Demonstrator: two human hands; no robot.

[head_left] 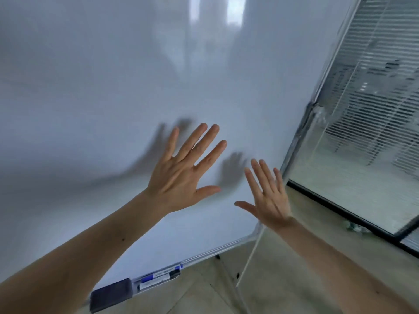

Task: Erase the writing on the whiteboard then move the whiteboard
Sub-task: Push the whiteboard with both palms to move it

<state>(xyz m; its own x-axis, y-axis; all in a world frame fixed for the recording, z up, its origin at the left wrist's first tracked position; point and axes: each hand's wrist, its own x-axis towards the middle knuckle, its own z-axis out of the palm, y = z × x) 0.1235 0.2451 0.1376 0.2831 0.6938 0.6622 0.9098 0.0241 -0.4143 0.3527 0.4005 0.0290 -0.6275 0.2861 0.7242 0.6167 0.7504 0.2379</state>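
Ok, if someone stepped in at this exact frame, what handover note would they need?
Left hand: open, fingers spread, empty, in front of the whiteboard.
Right hand: open, empty, near the board's right edge.
Eraser and markers sit on the tray along the bottom edge.
Done: the board shows no writing.
Left: take hold of the board and move it.

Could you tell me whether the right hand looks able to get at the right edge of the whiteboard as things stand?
Probably yes. The right hand is open, holds nothing and sits just beside the whiteboard's right frame edge, with nothing between them. The left hand is also open, so neither is busy.
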